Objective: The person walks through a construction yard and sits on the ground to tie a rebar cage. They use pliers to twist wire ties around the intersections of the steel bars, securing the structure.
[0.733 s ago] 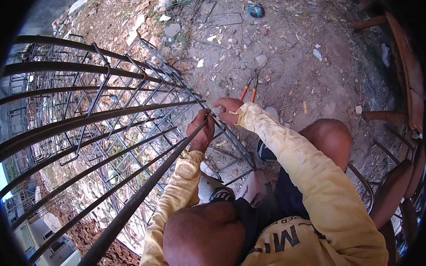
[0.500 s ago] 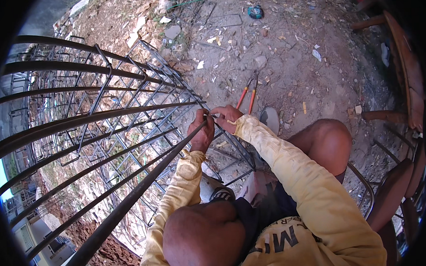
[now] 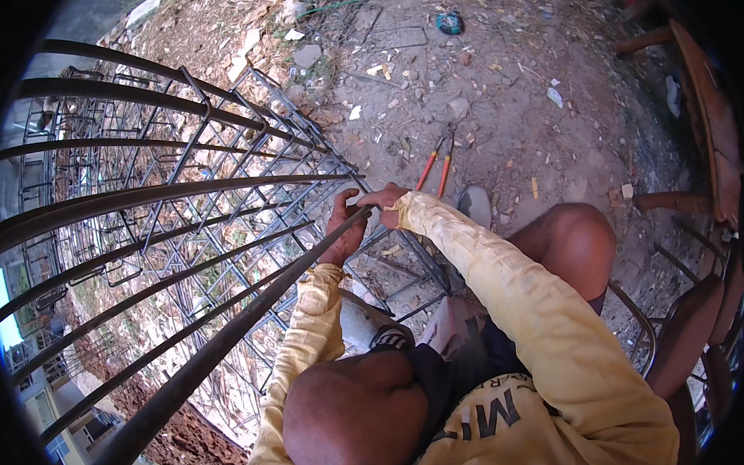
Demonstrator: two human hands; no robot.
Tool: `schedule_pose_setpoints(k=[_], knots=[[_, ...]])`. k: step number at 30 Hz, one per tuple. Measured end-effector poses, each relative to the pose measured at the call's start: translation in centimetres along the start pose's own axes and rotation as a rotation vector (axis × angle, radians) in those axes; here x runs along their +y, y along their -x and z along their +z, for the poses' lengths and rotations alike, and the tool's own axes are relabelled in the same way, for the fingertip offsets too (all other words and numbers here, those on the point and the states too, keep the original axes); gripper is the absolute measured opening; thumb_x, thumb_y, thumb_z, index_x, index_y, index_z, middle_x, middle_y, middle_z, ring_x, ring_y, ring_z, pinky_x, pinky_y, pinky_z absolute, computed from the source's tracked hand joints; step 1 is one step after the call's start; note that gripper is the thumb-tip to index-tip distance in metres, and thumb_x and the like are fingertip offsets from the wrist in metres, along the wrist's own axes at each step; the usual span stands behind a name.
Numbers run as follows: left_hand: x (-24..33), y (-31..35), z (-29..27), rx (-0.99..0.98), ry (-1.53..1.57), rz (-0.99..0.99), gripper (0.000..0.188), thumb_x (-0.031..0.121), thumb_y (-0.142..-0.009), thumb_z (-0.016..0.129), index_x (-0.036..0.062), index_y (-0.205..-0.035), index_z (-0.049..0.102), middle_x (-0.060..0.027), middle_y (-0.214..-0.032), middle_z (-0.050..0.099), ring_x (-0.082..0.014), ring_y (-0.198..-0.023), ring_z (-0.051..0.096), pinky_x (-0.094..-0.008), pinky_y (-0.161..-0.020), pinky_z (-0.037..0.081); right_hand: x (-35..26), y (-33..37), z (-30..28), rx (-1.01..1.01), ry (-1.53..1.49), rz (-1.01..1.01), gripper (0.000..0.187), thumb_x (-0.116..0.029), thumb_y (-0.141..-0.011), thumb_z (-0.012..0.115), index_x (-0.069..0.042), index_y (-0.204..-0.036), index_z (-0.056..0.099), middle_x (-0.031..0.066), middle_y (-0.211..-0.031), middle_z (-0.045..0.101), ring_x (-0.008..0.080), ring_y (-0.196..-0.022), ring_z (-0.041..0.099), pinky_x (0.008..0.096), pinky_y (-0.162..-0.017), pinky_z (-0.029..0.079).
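Observation:
Both my hands are close together at the near end of a thick dark steel bar [image 3: 255, 294], where it meets a cage of thin bent rods [image 3: 283, 158]. My left hand [image 3: 342, 233] is behind and against the bar's end, fingers curled and the index finger raised; the bar covers part of it. My right hand [image 3: 387, 206] comes from the right, its fingers bent and pressed in beside the left fingertips. Anything between these fingers is too small or hidden to make out. Several more long bars [image 3: 174, 190] run out leftward through the cage.
Red-handled long cutters [image 3: 436, 166] lie on the dirt just beyond my right hand. Farther off is a teal tape measure [image 3: 449, 22]. Brown chairs [image 3: 687, 336] stand at the right edge. My knees [image 3: 573, 246] flank my arms; rubble and paper scraps litter the ground.
My left index finger has lifted and parted from the other fingers. My right hand has shifted slightly left, closer over the bar's end. The view has shifted a little.

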State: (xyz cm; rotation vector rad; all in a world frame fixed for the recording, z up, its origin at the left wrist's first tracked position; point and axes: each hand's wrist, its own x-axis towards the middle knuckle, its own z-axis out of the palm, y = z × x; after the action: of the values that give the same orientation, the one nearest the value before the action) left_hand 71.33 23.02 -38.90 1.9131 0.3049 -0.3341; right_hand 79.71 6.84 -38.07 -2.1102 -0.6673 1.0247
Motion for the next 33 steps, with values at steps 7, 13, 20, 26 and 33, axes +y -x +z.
schedule_pose_setpoints(k=[7,13,20,26,33], knots=[[-2.6,-1.1,-2.8,-0.273,0.493,-0.109,0.039,0.023,-0.091,0.066,0.0050,-0.122,0.049,-0.0053,-0.112,0.064,-0.0127,-0.106,0.059,-0.0263,-0.091,0.045,-1.1,-0.7,-1.7,-0.087,0.295,-0.118,0.046,-0.006,-0.076,0.056,-0.033,-0.113,0.064,0.0117,-0.100,0.063,0.0301,-0.106,0.058,0.0420,-0.089,0.049],[-2.6,-1.9,-3.8,-0.404,0.638,-0.212,0.043,0.021,-0.088,0.070,0.0032,-0.123,0.051,-0.0044,-0.115,0.062,-0.0120,-0.107,0.058,-0.0257,-0.093,0.045,-1.8,0.4,-2.1,-0.061,0.316,-0.047,0.043,-0.010,-0.079,0.058,-0.036,-0.113,0.062,0.0145,-0.109,0.055,0.0337,-0.098,0.062,0.0432,-0.088,0.049],[-2.2,-1.4,-3.6,-0.393,0.527,-0.172,0.048,0.010,-0.085,0.072,0.0069,-0.127,0.051,-0.0042,-0.121,0.060,-0.0134,-0.111,0.056,-0.0274,-0.095,0.044,-1.1,1.5,-1.2,0.053,0.149,-0.006,0.039,-0.013,-0.083,0.060,-0.027,-0.120,0.060,0.0177,-0.119,0.055,0.0364,-0.108,0.059,0.0439,-0.093,0.048],[-0.8,-1.0,-1.8,-0.277,0.427,-0.150,0.044,0.009,-0.081,0.076,0.0109,-0.118,0.053,-0.0005,-0.115,0.060,-0.0126,-0.109,0.055,-0.0276,-0.093,0.044,3.5,1.6,3.3,0.372,-0.156,-0.029,0.035,-0.012,-0.081,0.061,-0.006,-0.115,0.059,0.0181,-0.098,0.058,0.0401,-0.097,0.060,0.0453,-0.087,0.048],[-0.9,-0.2,-1.2,-0.144,0.356,-0.068,0.033,0.012,-0.078,0.080,0.0107,-0.099,0.055,0.0047,-0.093,0.056,-0.0085,-0.092,0.052,-0.0269,-0.083,0.045,-1.1,5.1,3.5,0.257,-0.004,0.096,0.054,-0.023,-0.078,0.070,-0.010,-0.124,0.045,0.0201,-0.118,0.044,0.0391,-0.099,0.061,0.0472,-0.084,0.050]])
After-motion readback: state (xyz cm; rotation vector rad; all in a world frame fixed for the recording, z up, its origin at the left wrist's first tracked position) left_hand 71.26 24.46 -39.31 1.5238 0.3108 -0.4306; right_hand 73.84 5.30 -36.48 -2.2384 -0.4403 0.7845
